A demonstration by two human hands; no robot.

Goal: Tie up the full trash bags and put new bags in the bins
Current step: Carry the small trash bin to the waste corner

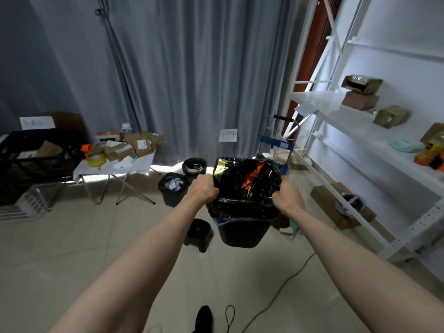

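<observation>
gripping the black trash bag [247, 186] at its raised rim, the left hand [204, 188] curls its fingers round the plastic on the 9 o'clock side, and the right hand [287, 192] pinches the rim on the 3 o'clock side. the bag sits inside a black bin [242, 233] held up between both outstretched arms, its edge folded over the bin's lip. shiny gold and orange wrappers [252, 176] fill the bag's open mouth. beyond the left hand, toward 10 o'clock, two more black bins stand on the tiled floor: a near one [173, 188] with white crumpled paper inside and a farther one [194, 165] just behind it. a small black stool [199, 234] stands at 8 o'clock from the held bin, just beside it. a folding desk [113, 168] at far left carries brown parcels and a roll of yellow tape [96, 161], with a black crate [36, 157] next to it. white metal shelving [360, 131] runs along the right wall with brown boxes on it. a grey curtain [192, 75] hangs behind everything. a black cable [276, 294] trails across the floor at 5 o'clock.
</observation>
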